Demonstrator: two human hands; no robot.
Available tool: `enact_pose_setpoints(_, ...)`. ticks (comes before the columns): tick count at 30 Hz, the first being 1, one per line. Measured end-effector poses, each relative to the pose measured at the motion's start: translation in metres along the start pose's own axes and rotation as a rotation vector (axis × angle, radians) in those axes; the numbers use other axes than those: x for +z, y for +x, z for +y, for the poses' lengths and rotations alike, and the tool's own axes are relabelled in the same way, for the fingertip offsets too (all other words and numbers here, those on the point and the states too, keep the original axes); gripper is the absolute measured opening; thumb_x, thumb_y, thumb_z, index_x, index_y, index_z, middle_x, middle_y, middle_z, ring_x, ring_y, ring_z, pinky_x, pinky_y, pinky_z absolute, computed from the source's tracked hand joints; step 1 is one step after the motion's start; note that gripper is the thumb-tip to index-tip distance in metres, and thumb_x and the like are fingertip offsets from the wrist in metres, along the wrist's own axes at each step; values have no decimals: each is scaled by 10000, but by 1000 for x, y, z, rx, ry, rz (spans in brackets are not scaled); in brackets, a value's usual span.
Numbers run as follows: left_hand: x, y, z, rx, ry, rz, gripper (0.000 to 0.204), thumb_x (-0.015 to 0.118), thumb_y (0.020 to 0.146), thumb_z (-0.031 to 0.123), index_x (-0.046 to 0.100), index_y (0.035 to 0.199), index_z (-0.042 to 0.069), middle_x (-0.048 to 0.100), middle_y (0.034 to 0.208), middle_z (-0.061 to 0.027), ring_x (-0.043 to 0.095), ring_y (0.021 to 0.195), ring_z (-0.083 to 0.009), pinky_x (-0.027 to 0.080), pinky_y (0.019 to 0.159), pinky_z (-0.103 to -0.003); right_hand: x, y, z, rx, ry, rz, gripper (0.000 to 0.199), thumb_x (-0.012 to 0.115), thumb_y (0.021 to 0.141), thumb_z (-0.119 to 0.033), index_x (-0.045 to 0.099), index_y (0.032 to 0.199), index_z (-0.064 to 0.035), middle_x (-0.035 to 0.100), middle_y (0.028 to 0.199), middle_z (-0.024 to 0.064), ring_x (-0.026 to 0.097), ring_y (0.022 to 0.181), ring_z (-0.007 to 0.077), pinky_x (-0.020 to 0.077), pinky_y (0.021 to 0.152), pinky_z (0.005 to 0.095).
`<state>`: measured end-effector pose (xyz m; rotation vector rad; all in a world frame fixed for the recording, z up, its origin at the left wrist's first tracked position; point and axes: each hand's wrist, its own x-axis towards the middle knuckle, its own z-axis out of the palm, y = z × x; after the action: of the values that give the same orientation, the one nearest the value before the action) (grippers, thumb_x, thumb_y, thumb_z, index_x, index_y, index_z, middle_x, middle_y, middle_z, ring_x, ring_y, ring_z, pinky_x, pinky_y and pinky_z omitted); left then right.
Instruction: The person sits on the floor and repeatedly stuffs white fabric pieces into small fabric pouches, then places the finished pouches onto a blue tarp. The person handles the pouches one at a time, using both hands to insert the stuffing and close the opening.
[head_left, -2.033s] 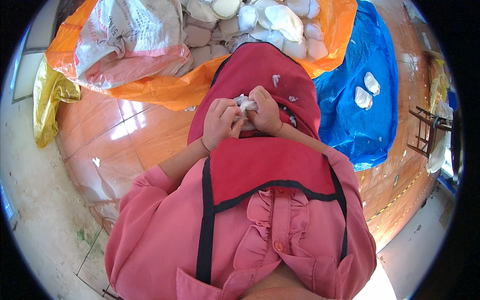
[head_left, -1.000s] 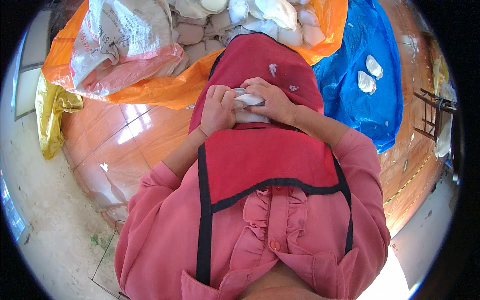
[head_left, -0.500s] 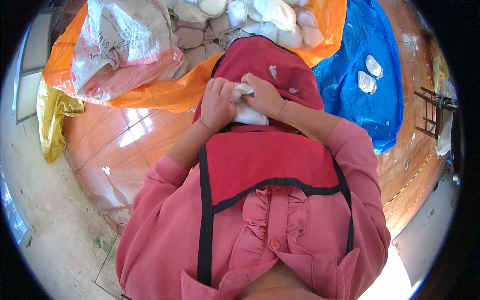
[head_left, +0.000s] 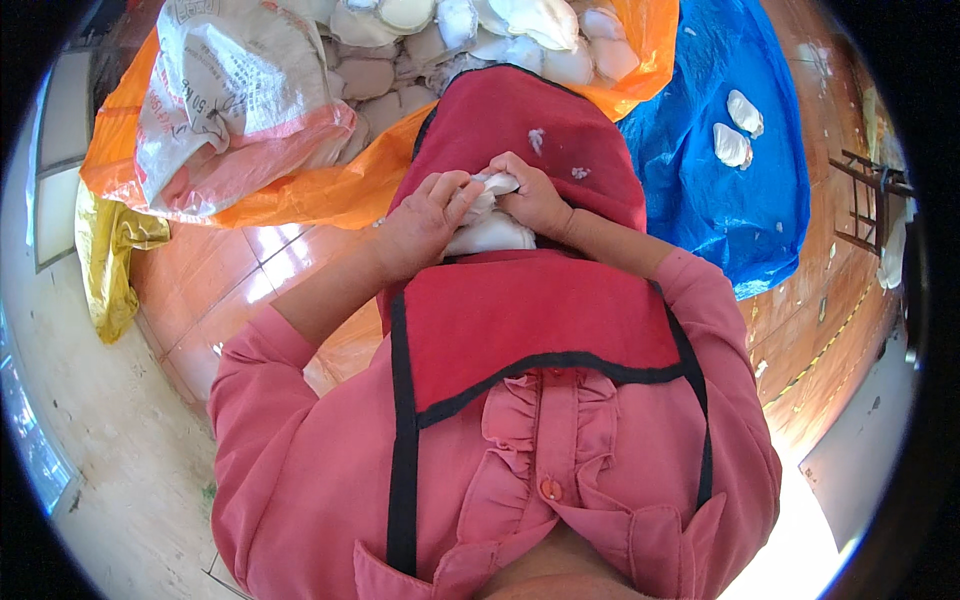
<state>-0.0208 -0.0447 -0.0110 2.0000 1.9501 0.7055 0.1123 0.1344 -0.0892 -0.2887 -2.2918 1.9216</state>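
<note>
Over the lap of my red apron (head_left: pixel 560 130), both hands work on a soft white padded fabric piece (head_left: pixel 492 234). My left hand (head_left: pixel 430 222) is closed on its left side, with the fingertips against a gathered white fold. On the other side, my right hand (head_left: pixel 535 200) pinches the upper edge between thumb and fingers. The lower part of the piece bulges out below the hands, resting on the apron. My palms and bent fingers hide the rest of it. Small tufts of white fluff (head_left: pixel 537 140) cling to the apron.
Ahead lies an orange sheet (head_left: pixel 330 203) heaped with flat white padded pieces (head_left: pixel 430 50), a printed woven sack (head_left: pixel 230 110) on its left. A blue sheet (head_left: pixel 760 230) at right carries two white puffy pieces (head_left: pixel 732 146). A yellow sack (head_left: pixel 105 260) lies far left, a dark metal rack (head_left: pixel 870 205) far right.
My left hand has turned and moved slightly left and down, its elbow swinging outward. The right hand keeps its pinch, and more of the white piece shows between the hands.
</note>
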Motion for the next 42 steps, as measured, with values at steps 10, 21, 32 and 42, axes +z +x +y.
enact_pose_setpoints(10,6,14,-13,118,22,87,574,659,755,58,477,1297,3,527,1142,-200,580,1000,-373,511,851,-425,-12,1,-2,89,172,0,308,668,775,-13,529,1042,-78,559,911,11,531,893,110,463,796,277)
enact_pose_setpoints(21,3,19,-18,159,126,155,510,666,750,80,545,1237,-13,556,1090,-164,609,948,-337,533,807,-396,-22,12,-10,83,315,-97,281,649,823,-15,516,1060,-87,510,941,-32,487,923,67,438,817,244)
enact_pose_setpoints(32,-4,23,-7,-10,203,326,481,663,692,30,586,1166,8,569,1027,-137,617,866,-312,533,726,-381,-30,24,-27,137,243,-169,369,651,817,-108,487,1145,-71,540,995,21,511,958,114,440,866,282)
enact_pose_setpoints(42,-3,27,-14,-374,-172,289,477,675,689,-19,536,1141,45,555,1024,-163,570,945,-370,479,835,-415,-34,23,-38,280,242,-289,676,729,760,-207,384,1315,-31,499,1211,92,464,1172,156,374,1026,313)
